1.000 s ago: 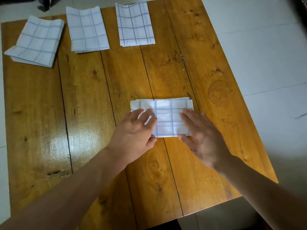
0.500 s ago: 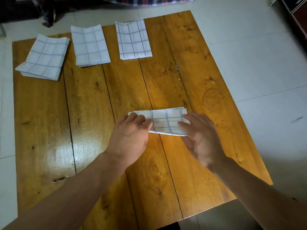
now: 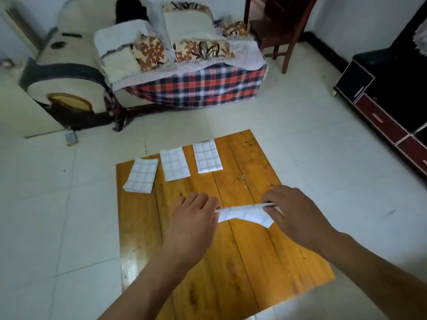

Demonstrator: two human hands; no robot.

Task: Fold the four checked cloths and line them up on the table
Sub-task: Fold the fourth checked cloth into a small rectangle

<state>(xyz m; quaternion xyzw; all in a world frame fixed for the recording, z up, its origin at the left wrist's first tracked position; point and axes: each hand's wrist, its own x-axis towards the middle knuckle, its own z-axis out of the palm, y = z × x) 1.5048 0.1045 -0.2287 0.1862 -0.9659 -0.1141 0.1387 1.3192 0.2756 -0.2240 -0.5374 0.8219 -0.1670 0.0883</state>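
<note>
**Fourth cloth held between both hands above the table**

Two bare forearms reach in from the near edge over the wooden table [image 3: 242, 262]. The left hand [image 3: 194, 218] has its fingers curled over the left end of the fourth folded checked cloth [image 3: 246, 214], and the right hand [image 3: 293, 211] pinches the right end, fingers on top and thumb beneath. The cloth hangs between the two hands, its upper edge stretched nearly level and its lower part sagging in a loose flap; it appears lifted off the boards, about the middle of the table.

Beyond it, along the table's far edge, three folded checked cloths lie flat in a row, apart from one another: the left cloth [image 3: 141, 175] turned slightly askew near the far-left corner, the middle cloth [image 3: 174, 163] beside it, and the right cloth [image 3: 207, 156] farthest.

The table stands on a pale tiled floor [image 3: 323, 146]. Farther back is a sofa draped with a red and blue plaid cover [image 3: 198, 86], a wooden chair [image 3: 277, 26] to its right, and a dark cabinet [image 3: 381, 93] along the right wall.
</note>
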